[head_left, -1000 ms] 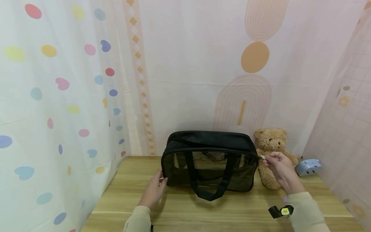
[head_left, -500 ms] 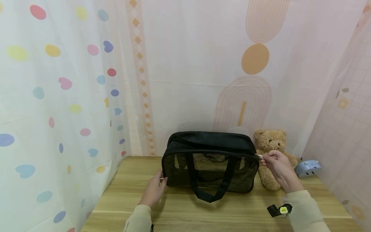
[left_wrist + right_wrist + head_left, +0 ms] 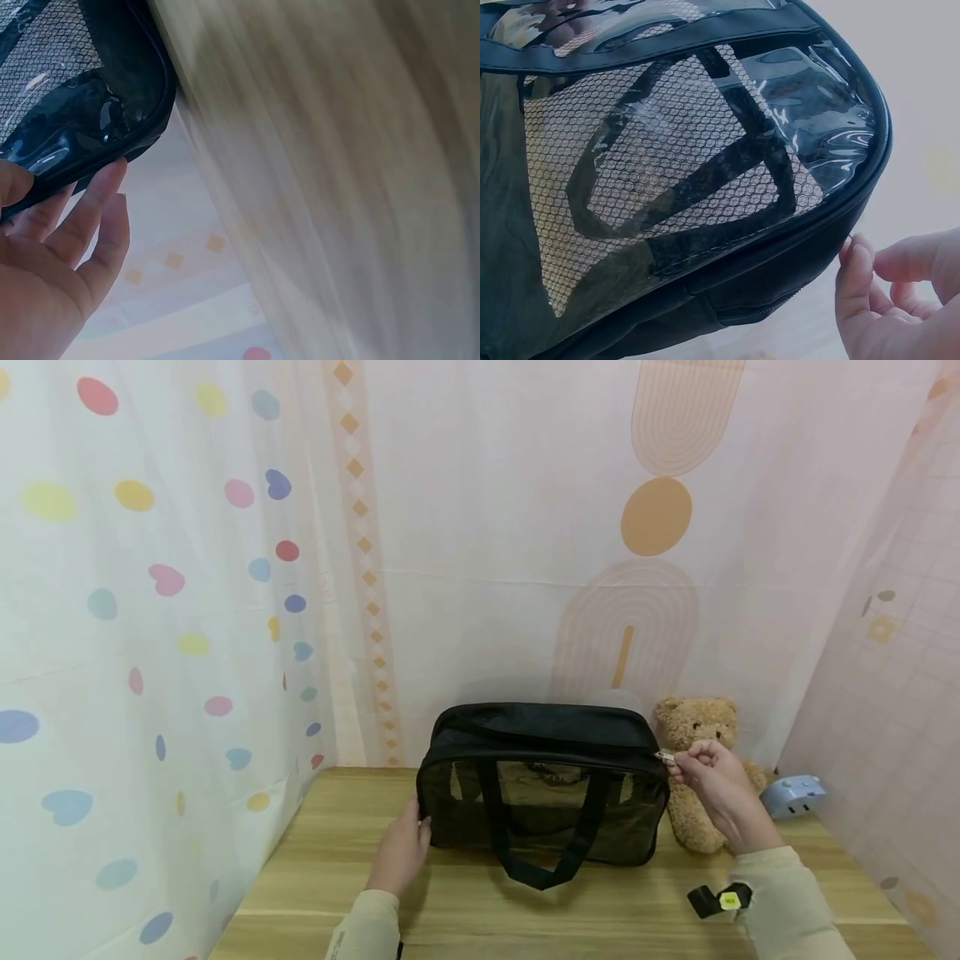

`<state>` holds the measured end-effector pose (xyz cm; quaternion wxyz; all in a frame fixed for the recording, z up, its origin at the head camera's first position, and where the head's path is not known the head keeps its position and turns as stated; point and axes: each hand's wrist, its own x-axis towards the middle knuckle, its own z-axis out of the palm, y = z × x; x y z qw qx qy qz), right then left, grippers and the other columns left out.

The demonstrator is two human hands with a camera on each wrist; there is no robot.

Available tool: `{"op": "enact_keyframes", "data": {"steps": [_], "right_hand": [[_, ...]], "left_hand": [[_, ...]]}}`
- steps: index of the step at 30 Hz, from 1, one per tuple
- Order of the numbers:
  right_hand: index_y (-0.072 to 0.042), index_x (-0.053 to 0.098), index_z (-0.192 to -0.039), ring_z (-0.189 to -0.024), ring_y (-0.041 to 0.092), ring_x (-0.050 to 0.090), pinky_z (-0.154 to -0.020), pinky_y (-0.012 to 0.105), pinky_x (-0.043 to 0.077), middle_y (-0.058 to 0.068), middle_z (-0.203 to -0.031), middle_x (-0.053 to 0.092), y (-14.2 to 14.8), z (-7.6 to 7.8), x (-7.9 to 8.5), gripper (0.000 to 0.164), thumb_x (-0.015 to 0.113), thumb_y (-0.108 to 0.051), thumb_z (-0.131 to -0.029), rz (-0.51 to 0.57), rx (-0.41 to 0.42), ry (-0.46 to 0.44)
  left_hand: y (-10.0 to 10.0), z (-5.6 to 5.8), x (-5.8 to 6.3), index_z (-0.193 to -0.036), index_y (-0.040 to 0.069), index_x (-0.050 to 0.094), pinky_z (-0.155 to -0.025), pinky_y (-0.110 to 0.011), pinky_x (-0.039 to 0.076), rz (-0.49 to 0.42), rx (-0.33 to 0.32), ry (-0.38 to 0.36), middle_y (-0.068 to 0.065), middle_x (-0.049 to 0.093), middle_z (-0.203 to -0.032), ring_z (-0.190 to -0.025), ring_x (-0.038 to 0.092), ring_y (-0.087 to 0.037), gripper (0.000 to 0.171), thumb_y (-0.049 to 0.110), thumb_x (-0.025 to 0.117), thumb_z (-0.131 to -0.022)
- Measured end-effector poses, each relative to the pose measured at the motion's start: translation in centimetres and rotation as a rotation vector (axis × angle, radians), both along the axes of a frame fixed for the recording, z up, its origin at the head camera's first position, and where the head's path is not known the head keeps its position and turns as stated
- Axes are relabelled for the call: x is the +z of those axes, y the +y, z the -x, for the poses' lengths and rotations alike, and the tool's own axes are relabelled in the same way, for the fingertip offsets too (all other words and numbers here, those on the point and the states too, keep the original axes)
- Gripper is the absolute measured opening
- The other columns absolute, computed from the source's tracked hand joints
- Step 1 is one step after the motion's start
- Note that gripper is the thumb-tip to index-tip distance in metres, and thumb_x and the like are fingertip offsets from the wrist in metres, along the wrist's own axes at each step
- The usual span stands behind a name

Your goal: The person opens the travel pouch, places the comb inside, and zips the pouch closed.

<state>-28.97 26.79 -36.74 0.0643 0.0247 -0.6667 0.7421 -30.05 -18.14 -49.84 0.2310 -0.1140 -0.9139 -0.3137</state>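
A black bag (image 3: 542, 793) with see-through panels and a drooping handle (image 3: 542, 870) stands upright on the wooden table. My left hand (image 3: 401, 852) holds its left side edge. In the left wrist view, the thumb (image 3: 13, 182) lies on the front and the fingers are behind the piping. At the upper right corner, my right hand (image 3: 720, 789) pinches a metal zipper pull (image 3: 665, 758) between thumb and forefinger. The right wrist view shows that hand (image 3: 907, 292) beside the bag's corner; the pull is mostly hidden there by the fingertips.
A brown teddy bear (image 3: 693, 827) sits right behind my right hand, partly covered by it. Further right is a light blue gadget (image 3: 793, 797) with two dark slots. Patterned curtains (image 3: 480, 527) enclose the wooden table (image 3: 480, 935) at the back and sides.
My right hand has moved the zipper pull slightly left and up around the bag's top right corner. The left hand keeps its place on the left edge.
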Motion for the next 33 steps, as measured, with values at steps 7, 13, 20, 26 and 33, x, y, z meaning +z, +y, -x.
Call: {"op": "enact_keyframes", "data": {"steps": [7,13,20,26,33], "right_hand": [[-0.002,0.041,-0.097,-0.073,0.006,0.064,-0.07,0.02,0.053,-0.004,-0.082,0.064,-0.4,-0.2,0.4,0.013,0.05,0.003,-0.104,-0.032,-0.023,0.006],[-0.001,0.039,-0.099,-0.073,0.005,0.063,-0.071,0.019,0.054,-0.004,-0.083,0.062,-0.8,-0.4,0.8,0.011,0.048,0.003,-0.105,-0.088,-0.057,-0.007],[-0.001,0.04,-0.101,-0.073,0.006,0.063,-0.071,0.021,0.054,-0.003,-0.083,0.06,-1.1,-0.6,1.2,0.01,0.048,0.002,-0.105,-0.109,-0.082,-0.016],[-0.001,0.039,-0.1,-0.073,0.005,0.062,-0.071,0.02,0.053,-0.004,-0.084,0.059,-1.5,-0.6,1.6,0.01,0.048,0.002,-0.105,-0.131,-0.092,-0.005],[-0.001,0.041,-0.1,-0.075,0.005,0.063,-0.072,0.02,0.054,-0.004,-0.087,0.059,-2.2,-0.6,2.5,0.01,0.05,0.0,-0.105,-0.221,-0.096,0.004]], "left_hand": [[0.1,-0.3,0.1,-0.106,0.001,0.05,-0.048,-0.032,0.041,0.032,0.023,0.011,-0.005,0.059,-0.068,-0.053,0.051,-0.014,0.011,0.001,0.059,-0.1],[0.3,-0.5,0.3,-0.102,0.003,0.049,-0.045,-0.029,0.036,0.042,0.036,0.002,0.001,0.048,-0.06,-0.048,0.043,-0.012,0.01,0.001,0.059,-0.1],[0.7,-0.7,0.5,-0.108,-0.001,0.053,-0.044,-0.037,0.038,0.099,0.082,0.1,-0.007,0.055,-0.061,-0.048,0.053,-0.023,0.015,0.0,0.062,-0.096],[0.8,-0.7,0.4,-0.112,-0.001,0.055,-0.045,-0.037,0.039,0.132,0.09,0.111,-0.007,0.055,-0.062,-0.049,0.052,-0.023,0.018,0.0,0.062,-0.096],[0.9,-0.6,0.3,-0.115,-0.003,0.055,-0.043,-0.034,0.036,0.164,0.083,0.096,-0.004,0.05,-0.061,-0.046,0.044,-0.017,0.019,0.003,0.061,-0.098]]}}
